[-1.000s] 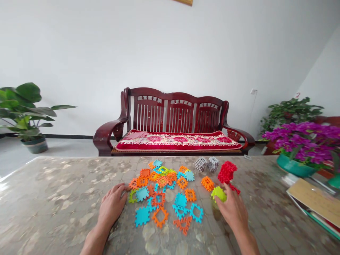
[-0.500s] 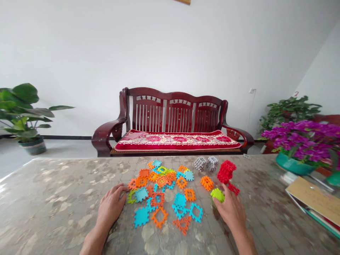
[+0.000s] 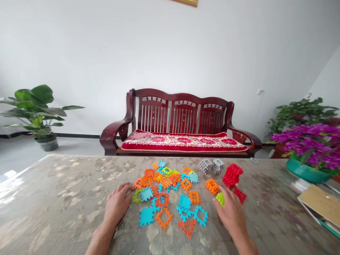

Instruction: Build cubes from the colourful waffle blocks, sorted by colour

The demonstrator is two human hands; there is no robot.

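Green block (image 3: 220, 198), clamped in the right hand (image 3: 232, 214), wants a steady grip; left hand (image 3: 117, 203) rests flat, fingers apart.

The table (image 3: 53, 198) fills the lower view with a glossy, marbled brown-grey top. Across its middle sprawls a scatter of flat tiles (image 3: 170, 186) in orange, blue and green, some overlapping. Nearest the front lie a blue tile (image 3: 146, 216) and an orange triangle (image 3: 188, 226). Further back on the right sit two grey cubes (image 3: 211, 165), touching each other. Next comes a red block cluster (image 3: 232, 175), with a flat red tile (image 3: 240, 194) just beside it. An orange cube (image 3: 211, 186) rests between scatter and cluster. The left hand (image 3: 117, 205) lies flat at the scatter's left edge, and the right hand (image 3: 232, 214) pinches a lime-green piece (image 3: 220, 199) on the top. Far right stand a teal flower pot (image 3: 305, 172) and stacked books (image 3: 321, 205).
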